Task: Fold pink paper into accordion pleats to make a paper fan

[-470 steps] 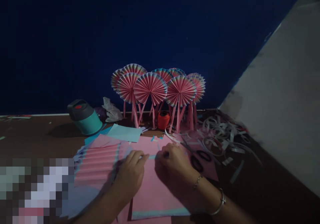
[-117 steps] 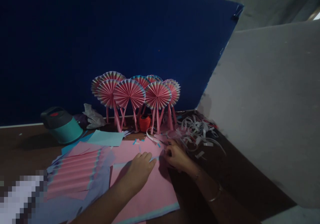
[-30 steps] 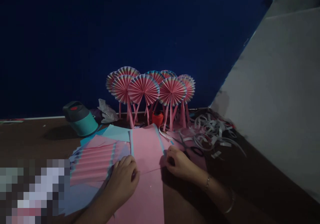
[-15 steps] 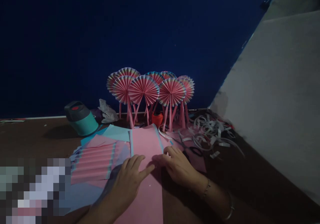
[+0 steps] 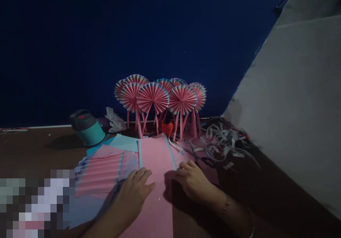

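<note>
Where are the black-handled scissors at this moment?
In the head view, the scissors lie right of centre, just beyond the person's right hand, with the tangle of pale strips behind them and to the right.

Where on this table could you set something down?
Mostly bare tabletop lies left of the turquoise container and between the right hand and grey wall. Pink sheets, paper fans and curled strips crowd the middle and back right.

pink paper (image 5: 153, 153) with pale blue edges, pink pleated fans (image 5: 152, 98)
</note>
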Available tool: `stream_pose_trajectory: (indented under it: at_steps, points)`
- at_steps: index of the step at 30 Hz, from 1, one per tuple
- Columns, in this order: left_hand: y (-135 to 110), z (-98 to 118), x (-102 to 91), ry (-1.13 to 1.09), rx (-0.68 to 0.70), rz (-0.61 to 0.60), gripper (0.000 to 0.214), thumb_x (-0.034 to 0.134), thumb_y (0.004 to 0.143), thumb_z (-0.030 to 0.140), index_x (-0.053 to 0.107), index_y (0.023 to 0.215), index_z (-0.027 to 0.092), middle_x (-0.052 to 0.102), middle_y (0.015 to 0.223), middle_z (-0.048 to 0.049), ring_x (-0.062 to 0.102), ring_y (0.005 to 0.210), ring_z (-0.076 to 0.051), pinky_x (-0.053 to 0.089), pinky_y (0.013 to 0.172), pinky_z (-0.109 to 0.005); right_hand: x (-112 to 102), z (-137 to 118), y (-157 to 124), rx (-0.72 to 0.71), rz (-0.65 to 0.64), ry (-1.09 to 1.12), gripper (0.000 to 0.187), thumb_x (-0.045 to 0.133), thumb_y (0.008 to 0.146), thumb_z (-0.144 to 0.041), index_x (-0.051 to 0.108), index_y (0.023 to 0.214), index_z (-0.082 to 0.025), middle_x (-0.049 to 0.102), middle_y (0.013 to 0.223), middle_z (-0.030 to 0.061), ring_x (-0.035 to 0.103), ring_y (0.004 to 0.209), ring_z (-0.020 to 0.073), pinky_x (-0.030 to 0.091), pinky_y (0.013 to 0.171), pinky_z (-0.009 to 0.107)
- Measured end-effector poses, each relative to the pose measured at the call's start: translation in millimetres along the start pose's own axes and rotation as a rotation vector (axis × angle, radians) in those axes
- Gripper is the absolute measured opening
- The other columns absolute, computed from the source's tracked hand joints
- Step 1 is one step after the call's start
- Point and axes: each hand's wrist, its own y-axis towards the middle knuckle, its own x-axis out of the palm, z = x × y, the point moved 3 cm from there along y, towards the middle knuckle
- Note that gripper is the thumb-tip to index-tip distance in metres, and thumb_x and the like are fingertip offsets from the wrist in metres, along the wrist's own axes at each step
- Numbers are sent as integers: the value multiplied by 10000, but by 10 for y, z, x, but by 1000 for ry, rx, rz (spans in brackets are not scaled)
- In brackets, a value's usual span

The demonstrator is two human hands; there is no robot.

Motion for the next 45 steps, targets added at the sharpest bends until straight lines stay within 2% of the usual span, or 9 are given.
stream_pose_trajectory:
  at_steps: [11, 18, 24, 27, 31, 34, 39, 42, 45]
  points:
    - [-72, -226, -188, -107, 15, 29, 275, 502, 622, -33, 633, 654, 206, 632, 893, -42, 514, 901, -221, 384, 783, -374, 33, -4, 3, -9, -3, -59, 187, 436, 893, -128, 621, 870, -147, 594, 853, 80, 473, 762, 183, 277, 679, 336]
    - [-106, -473, -353, -365, -297, 271, 313, 365, 686, 35, 618, 608, 202, 621, 680, -32, 569, 744, -189, 424, 718, -329, 75, 121, 35, 53, 238, 116, 134, 482, 816, -77, 594, 812, -150, 616, 777, 61, 528, 715, 168, 350, 662, 296]
    - [57, -174, -409, -760, -521, 134, 358, 495, 776, 365, 694, 1003, 173, 738, 814, -43, 659, 749, -205, 475, 666, -278, -121, 40, 37, 85, 587, 361, 120, 481, 815, -92, 552, 788, -184, 607, 726, 33, 539, 652, 141, 392, 595, 245]
    - [210, 27, -422, -798, -561, 220, 351, 534, 776, 459, 699, 825, 153, 738, 780, -60, 665, 738, -206, 454, 619, -250, -199, -138, 53, -22, 616, 255, 150, 449, 837, -86, 568, 855, -175, 612, 747, 52, 539, 677, 161, 404, 617, 269]
    - [282, 120, -385, -607, -590, 419, 312, 465, 848, 331, 676, 691, 164, 704, 654, -23, 630, 619, -139, 414, 571, -202, -236, -298, 72, -147, 553, 144, 177, 411, 884, -99, 578, 906, -155, 617, 779, 72, 542, 712, 176, 420, 661, 295]
    - [213, 120, -448, -418, -526, 636, 243, 480, 846, 243, 687, 739, 176, 711, 675, -19, 635, 613, -132, 448, 612, -202, -321, -331, 65, -175, 557, 161, 166, 430, 874, -94, 570, 923, -168, 607, 783, 58, 542, 713, 168, 431, 656, 288]
    - [-2, 174, -875, 30, -165, 1084, 156, 554, 827, 123, 649, 942, 167, 727, 869, -58, 662, 827, -178, 480, 829, -281, -653, -326, -80, -86, 997, 157, 333, 511, 816, -81, 484, 1132, -184, 560, 1050, 115, 531, 1000, 223, 461, 827, 367]
    - [4, 190, -958, 167, 0, 1078, 224, 565, 818, 72, 619, 1020, 152, 708, 909, -72, 629, 894, -202, 458, 909, -359, -751, -335, -124, -134, 1104, 47, 518, 604, 775, -147, 404, 1251, -186, 490, 1205, 150, 472, 1119, 265, 426, 900, 417]
    - [120, 197, -727, 237, 86, 927, 214, 502, 862, 84, 615, 1028, 154, 685, 869, -61, 597, 862, -207, 433, 896, -405, -674, -271, -47, -119, 939, -51, 423, 591, 803, -184, 466, 1206, -207, 534, 1199, 123, 473, 1095, 253, 391, 892, 398]
